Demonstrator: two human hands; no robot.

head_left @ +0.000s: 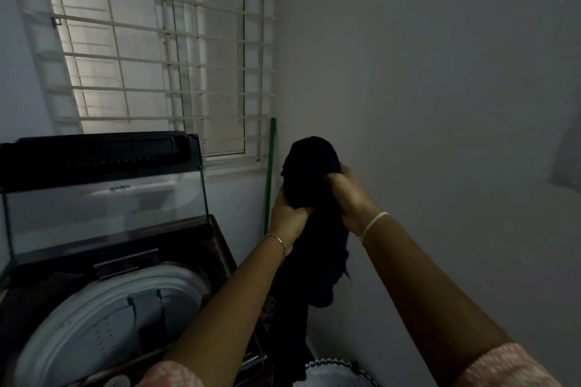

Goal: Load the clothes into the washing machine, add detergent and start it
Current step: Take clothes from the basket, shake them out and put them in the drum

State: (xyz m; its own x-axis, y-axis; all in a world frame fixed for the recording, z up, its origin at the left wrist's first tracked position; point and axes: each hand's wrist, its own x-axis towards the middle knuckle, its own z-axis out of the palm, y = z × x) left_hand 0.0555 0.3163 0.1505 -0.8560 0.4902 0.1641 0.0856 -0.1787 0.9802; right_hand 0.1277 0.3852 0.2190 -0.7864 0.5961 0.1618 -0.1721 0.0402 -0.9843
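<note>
A dark, nearly black garment [314, 173] is bunched up and held in the air to the right of the washing machine. My left hand [287, 217] grips its lower left part and my right hand [349, 198] grips its right side; the rest hangs down between my forearms. The top-loading washing machine [63, 292] stands at the lower left with its glass lid [103, 198] raised upright. Its white drum rim [103, 298] is exposed, and the drum's inside is too dim to read.
A barred window [163, 50] fills the wall behind the machine. A green stick [269, 173] leans in the corner. A bare wall runs along the right. A white item with dark scalloped trim [336, 371] lies at the bottom, beside the machine.
</note>
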